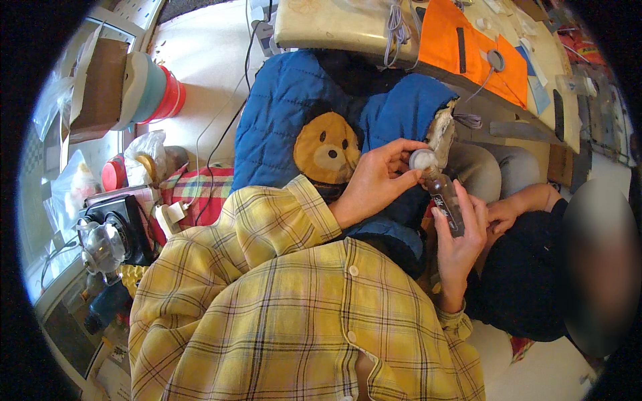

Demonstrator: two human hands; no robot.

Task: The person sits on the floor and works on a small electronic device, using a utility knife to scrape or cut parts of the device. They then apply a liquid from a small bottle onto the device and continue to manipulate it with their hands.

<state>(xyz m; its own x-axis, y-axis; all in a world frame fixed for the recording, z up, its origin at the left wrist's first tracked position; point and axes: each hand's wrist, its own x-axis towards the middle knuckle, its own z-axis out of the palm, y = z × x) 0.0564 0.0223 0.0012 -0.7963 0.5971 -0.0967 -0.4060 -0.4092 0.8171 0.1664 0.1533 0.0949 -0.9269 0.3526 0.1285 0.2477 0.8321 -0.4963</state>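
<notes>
While your left hand [382, 177] pinched a small white round piece [422, 159] between thumb and fingers, your right hand [463, 248] was wrapped around a dark, see-through bottle [441, 192] above your lap. The bottle's neck pointed away from you and leftward, right by the white piece; you could not have told from this view whether that piece was a cap or a wad. A firm but unsqueezed hold on the bottle's body seemed best, with the neck tipped up and the left fingertips doing the fine work, clear of the cloth.

The bottle looked smooth and glossy, slim-sided, with pale print. Beneath your hands spread a blue quilted cloth [277, 110], padded and stitched in lines, bearing a tan bear-face patch [328, 144]. Your yellow plaid shirt [281, 301] fell in soft folds. To the right rested a co-worker's hand [506, 212]. Farther off, the smooth cream table [321, 25] carried a flat orange panel [438, 33] with a dark strip.
</notes>
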